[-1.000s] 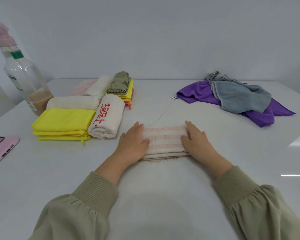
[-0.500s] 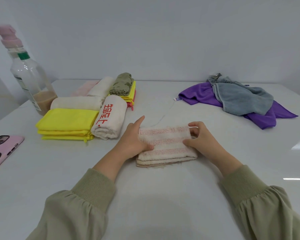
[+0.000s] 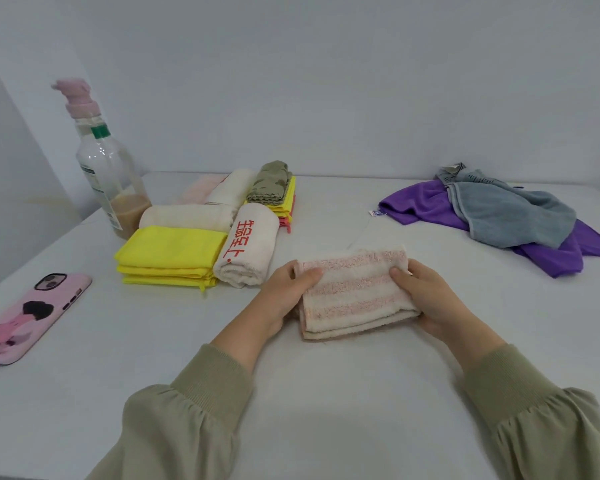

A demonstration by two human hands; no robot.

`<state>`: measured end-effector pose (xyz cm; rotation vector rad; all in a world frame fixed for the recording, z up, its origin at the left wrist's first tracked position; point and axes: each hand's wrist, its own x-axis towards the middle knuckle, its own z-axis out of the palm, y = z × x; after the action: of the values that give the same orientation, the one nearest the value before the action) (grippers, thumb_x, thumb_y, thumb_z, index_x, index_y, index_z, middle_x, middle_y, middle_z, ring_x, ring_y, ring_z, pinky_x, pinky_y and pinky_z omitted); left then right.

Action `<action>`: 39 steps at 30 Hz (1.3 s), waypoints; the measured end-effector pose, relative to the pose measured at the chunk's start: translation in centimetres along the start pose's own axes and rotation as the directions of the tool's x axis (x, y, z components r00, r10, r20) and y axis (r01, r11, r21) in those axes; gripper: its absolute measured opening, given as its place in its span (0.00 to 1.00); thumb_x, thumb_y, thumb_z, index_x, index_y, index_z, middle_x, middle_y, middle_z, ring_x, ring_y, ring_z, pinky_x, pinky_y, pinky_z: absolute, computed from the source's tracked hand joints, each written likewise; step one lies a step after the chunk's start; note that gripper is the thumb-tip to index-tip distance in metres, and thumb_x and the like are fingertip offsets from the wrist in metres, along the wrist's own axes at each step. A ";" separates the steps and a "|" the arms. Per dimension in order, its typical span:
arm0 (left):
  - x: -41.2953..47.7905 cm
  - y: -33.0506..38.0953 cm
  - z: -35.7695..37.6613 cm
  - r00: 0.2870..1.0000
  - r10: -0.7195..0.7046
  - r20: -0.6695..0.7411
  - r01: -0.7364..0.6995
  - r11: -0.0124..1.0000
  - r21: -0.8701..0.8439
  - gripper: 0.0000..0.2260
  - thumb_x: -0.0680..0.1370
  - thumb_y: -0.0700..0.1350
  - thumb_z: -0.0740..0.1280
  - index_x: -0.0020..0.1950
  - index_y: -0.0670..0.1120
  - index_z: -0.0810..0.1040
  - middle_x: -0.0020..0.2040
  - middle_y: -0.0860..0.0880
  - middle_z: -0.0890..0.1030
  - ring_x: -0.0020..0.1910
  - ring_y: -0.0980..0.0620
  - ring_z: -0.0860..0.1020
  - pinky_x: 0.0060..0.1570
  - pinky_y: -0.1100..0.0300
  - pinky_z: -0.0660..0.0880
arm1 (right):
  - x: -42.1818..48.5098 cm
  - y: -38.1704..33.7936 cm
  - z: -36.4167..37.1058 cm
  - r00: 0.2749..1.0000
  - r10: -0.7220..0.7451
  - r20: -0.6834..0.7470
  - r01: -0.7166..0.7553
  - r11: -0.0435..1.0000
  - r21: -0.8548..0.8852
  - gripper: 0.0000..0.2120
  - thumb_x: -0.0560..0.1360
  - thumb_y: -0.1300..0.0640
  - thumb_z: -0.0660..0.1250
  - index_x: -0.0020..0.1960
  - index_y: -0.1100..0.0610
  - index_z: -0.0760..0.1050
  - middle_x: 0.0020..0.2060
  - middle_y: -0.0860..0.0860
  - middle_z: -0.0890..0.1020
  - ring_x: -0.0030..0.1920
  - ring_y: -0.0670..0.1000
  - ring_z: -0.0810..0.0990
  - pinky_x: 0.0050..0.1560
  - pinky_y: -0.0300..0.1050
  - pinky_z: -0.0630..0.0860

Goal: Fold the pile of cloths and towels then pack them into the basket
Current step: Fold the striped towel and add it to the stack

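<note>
In your head view, your left hand [image 3: 284, 296] and right hand [image 3: 430, 301] each hold one end of the folded pink-striped towel [image 3: 354, 292] in a closed grip, thumbs on top, mid-table [image 3: 326, 393], with folded yellow cloths [image 3: 167, 252] far left and a purple cloth [image 3: 416, 202] under a grey towel [image 3: 510, 216] far right.

Two hands, left hand [image 3: 284, 296] and right hand [image 3: 433, 299], are gripping one folded pink-striped cream towel [image 3: 354, 292]. Three rolled cream terry towels are lying leftward: the red-lettered towel [image 3: 248, 252], the plain towel [image 3: 187, 216], the rear towel [image 3: 231, 187]. One pale pink folded towel [image 3: 200, 187] is sitting behind. One olive-green folded cloth [image 3: 271, 181] is topping one yellow-and-coral stack [image 3: 287, 209]; one yellow microfibre stack [image 3: 167, 254] is lying in front. Two crumpled cloths, one purple cloth [image 3: 420, 202] and one grey cloth [image 3: 510, 216], are lying rightward. One clear pump bottle [image 3: 106, 174] and one pink-cased phone [image 3: 32, 317] are sitting far left.
</note>
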<state>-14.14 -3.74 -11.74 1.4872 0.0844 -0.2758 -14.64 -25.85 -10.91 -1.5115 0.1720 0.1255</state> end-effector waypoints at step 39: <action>3.4 3.6 -23.6 0.951 0.308 -0.007 0.031 -0.072 0.997 0.23 0.84 0.53 0.45 0.78 0.50 0.55 0.78 0.52 0.55 0.77 0.50 0.52 0.74 0.54 0.49 | 7.6 -1.7 28.5 0.792 -0.139 0.595 0.565 -0.203 -0.799 0.23 0.82 0.47 0.45 0.69 0.58 0.65 0.65 0.57 0.72 0.67 0.57 0.68 0.70 0.62 0.54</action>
<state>-7.32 19.36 -11.11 3.1208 -0.1557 0.1326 -5.88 2.28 -9.26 -3.0419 -0.9446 -0.0475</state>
